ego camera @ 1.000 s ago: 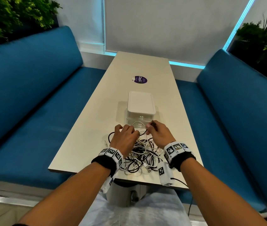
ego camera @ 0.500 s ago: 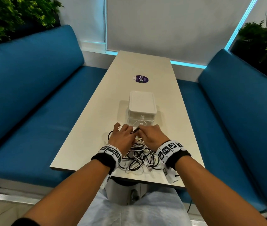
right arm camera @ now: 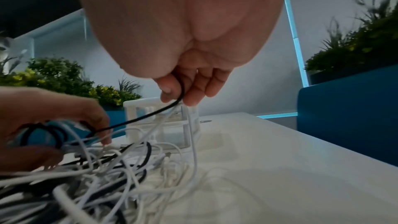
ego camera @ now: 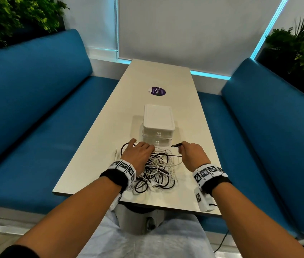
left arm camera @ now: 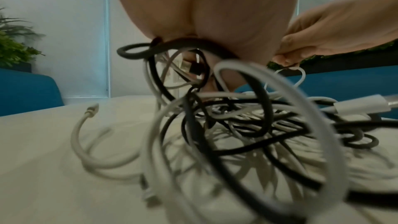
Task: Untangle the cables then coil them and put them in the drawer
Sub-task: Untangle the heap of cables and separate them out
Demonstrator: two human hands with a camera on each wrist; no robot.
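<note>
A tangle of black and white cables [ego camera: 159, 171] lies at the near end of the table [ego camera: 95, 153]. My left hand [ego camera: 143, 148] sits on its left part, fingers curled round black loops [right arm camera: 43, 133]. My right hand [ego camera: 182, 148] is to the right of the pile and pinches a black cable [right arm camera: 142, 118] near its end. The black plug [ego camera: 176, 145] sticks out to the left of the fingers. That cable runs taut back to the left hand. The white drawer unit [ego camera: 159, 127] stands just behind the pile with its drawers closed.
A purple round sticker [ego camera: 157, 91] lies on the table beyond the drawer unit. Blue benches [ego camera: 36, 127] run along both sides. A white plug end [left arm camera: 92, 109] lies loose left of the pile. Plants stand in both back corners.
My hands were close together over the pile. The right hand has moved right and pulled the black cable's plug end out of the tangle. The left hand stays on the cables.
</note>
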